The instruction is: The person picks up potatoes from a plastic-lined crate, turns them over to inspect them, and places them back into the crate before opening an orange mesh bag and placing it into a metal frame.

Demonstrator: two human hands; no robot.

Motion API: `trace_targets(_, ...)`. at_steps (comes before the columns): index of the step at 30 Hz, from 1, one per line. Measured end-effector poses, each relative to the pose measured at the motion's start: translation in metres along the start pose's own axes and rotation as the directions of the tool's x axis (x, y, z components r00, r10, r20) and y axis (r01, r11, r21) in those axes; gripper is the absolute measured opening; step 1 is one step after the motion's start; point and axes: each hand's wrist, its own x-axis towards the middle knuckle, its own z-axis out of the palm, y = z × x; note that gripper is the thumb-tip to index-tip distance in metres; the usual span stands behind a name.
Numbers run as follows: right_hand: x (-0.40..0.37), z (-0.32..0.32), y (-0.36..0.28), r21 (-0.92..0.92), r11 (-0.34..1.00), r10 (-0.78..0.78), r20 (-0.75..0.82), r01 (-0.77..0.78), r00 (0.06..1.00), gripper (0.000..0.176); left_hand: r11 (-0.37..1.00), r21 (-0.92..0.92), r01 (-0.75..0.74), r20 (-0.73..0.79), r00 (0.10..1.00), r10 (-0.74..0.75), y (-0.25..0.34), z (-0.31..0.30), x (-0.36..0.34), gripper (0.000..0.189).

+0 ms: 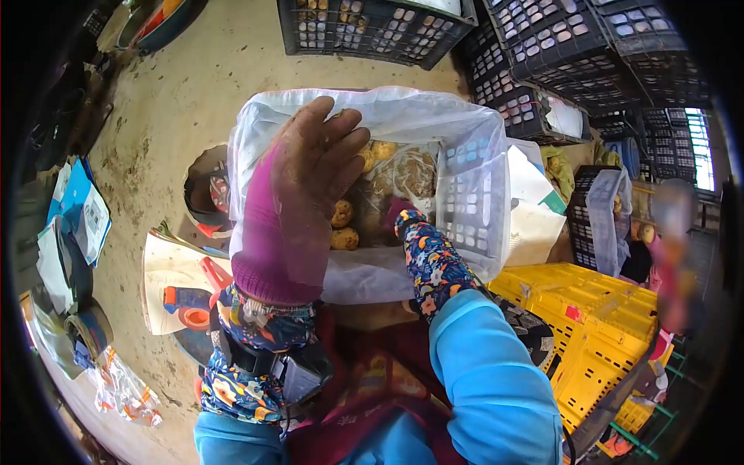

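My left hand (298,194), in a purple glove with brown-stained palm and fingers, is raised over the left side of a lined crate (473,194). Its fingers are stretched out and nothing is in it. My right hand (397,215) reaches down inside the crate; only a bit of purple glove shows past the flowered sleeve, and its fingers are hidden. Between the hands lie round yellow-brown items that look like potatoes (343,239), near a clear plastic bag (413,174) with brownish contents. White translucent sheeting (372,101) drapes over the crate's rim.
Black crates (372,35) stand beyond, with more stacked (542,46) at the upper right. Yellow crates (581,310) are at the lower right. On the left are a round container (208,190), an orange-and-blue tape dispenser (190,306) and papers (81,209). A blurred person (674,248) is far right.
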Motion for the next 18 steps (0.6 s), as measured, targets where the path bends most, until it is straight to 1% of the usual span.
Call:
trace_targets(2, 0.0, -0.02, 0.006, 0.295, 0.955, -0.052, 0.107, 0.018, 0.993, 0.068, 1.0, 0.019, 0.007, 0.017, 1.0, -0.008, -0.002, -0.001, 0.002, 0.053)
trace_targets(3, 0.005, -0.031, 0.005, 0.536, 0.841, -0.133, 0.083, 0.068, 0.988, 0.058, 0.999, 0.031, 0.009, 0.035, 0.999, -0.01, -0.002, 0.001, 0.002, 0.053)
trace_targets(4, 0.008, -0.04, 0.003, 0.74, 0.665, -0.213, 0.058, 0.102, 0.975, 0.048, 0.998, 0.05, 0.028, 0.041, 0.999, -0.03, -0.003, 0.004, 0.001, 0.051)
trace_targets(5, -0.004, -0.049, 0.014, 0.871, 0.489, -0.182, 0.056, 0.041, 0.982, 0.049, 0.997, 0.072, 0.041, 0.047, 0.998, -0.045, -0.002, 0.007, -0.001, 0.049)
trace_targets(6, -0.063, -0.102, -0.017, 0.959, 0.285, -0.151, 0.055, -0.01, 0.987, 0.051, 0.994, 0.098, 0.051, 0.055, 0.997, -0.057, -0.003, 0.01, -0.005, 0.047)
trace_targets(7, -0.074, -0.119, -0.018, 0.992, 0.123, -0.267, 0.025, 0.008, 0.963, 0.05, 0.983, 0.175, 0.052, 0.07, 0.995, -0.065, -0.003, 0.013, -0.008, 0.048)
trace_targets(8, -0.084, -0.135, -0.018, 0.999, -0.042, -0.38, -0.005, -0.011, 0.925, 0.05, 0.967, 0.252, 0.049, 0.085, 0.994, -0.072, -0.004, 0.017, -0.011, 0.05)
trace_targets(9, -0.116, -0.159, -0.032, 0.997, 0.001, -0.44, -0.064, 0.072, 0.896, 0.048, 0.944, 0.327, 0.042, 0.101, 0.992, -0.079, -0.006, 0.019, -0.013, 0.052)
trace_targets(10, -0.147, -0.183, -0.043, 0.993, 0.066, -0.448, -0.06, 0.1, 0.892, 0.046, 0.851, 0.5, -0.16, 0.24, 0.97, 0.041, -0.014, 0.018, -0.012, 0.055)
trace_targets(11, -0.179, -0.206, -0.052, 0.983, 0.132, -0.451, -0.055, 0.127, 0.891, 0.048, 0.698, 0.616, -0.366, 0.394, 0.91, 0.13, -0.027, 0.015, -0.01, 0.058)
trace_targets(12, -0.21, -0.222, -0.058, 0.969, 0.196, -0.451, -0.049, 0.153, 0.891, 0.052, 0.497, 0.665, -0.558, 0.549, 0.816, 0.18, -0.04, 0.014, -0.01, 0.062)
trace_targets(13, -0.236, -0.229, -0.064, 0.911, 0.331, -0.367, -0.118, 0.248, 0.923, 0.065, 0.451, 0.667, -0.594, 0.578, 0.793, 0.19, -0.052, 0.017, -0.013, 0.065)
trace_targets(15, -0.282, -0.237, -0.068, 0.892, 0.373, -0.343, -0.123, 0.255, 0.931, 0.068, 0.354, 0.661, -0.662, 0.636, 0.744, 0.205, -0.07, 0.028, -0.022, 0.072)
trace_targets(16, -0.298, -0.24, -0.067, 0.882, 0.395, -0.329, -0.124, 0.255, 0.936, 0.07, 0.409, 0.66, -0.63, 0.614, 0.766, 0.188, -0.073, 0.033, -0.027, 0.074)
trace_targets(17, -0.301, -0.237, -0.061, 0.741, 0.581, -0.274, -0.211, 0.336, 0.938, 0.069, 0.463, 0.659, -0.593, 0.593, 0.788, 0.166, -0.073, 0.036, -0.03, 0.076)
trace_targets(18, -0.296, -0.207, -0.058, 0.47, 0.682, -0.19, -0.626, 0.56, 0.756, 0.065, 0.515, 0.655, -0.553, 0.571, 0.808, 0.142, -0.076, 0.036, -0.031, 0.077)
